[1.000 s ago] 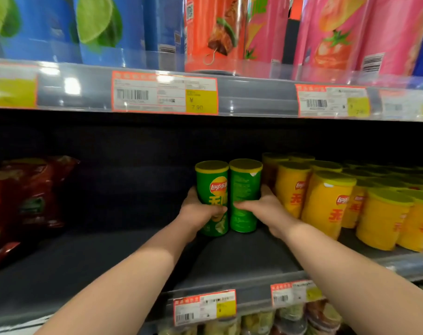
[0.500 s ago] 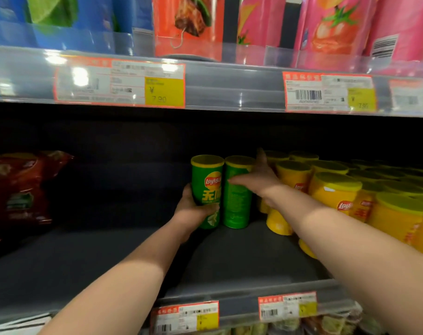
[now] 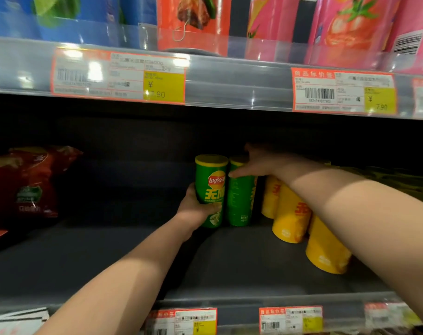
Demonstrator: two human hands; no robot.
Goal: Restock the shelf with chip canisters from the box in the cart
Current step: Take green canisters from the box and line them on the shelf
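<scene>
Two green chip canisters stand upright side by side, deep on the dark shelf. My left hand grips the lower part of the left green canister, whose logo faces me. Reaching over from the right, my right hand holds the top of the right green canister, with the thumb across its front and the fingers hidden behind it in the dark. My right forearm covers most of the row of yellow canisters beside them. The cart and the box are out of view.
Red chip bags lie at the shelf's left end, with bare shelf between them and the green canisters. The upper shelf rail carries price tags, with blue, red and pink canisters above. Another price rail runs along the front edge.
Both green canisters have been pushed further back on the shelf. My right hand has risen from the right canister's side to its top, and my forearm now crosses the yellow canisters.
</scene>
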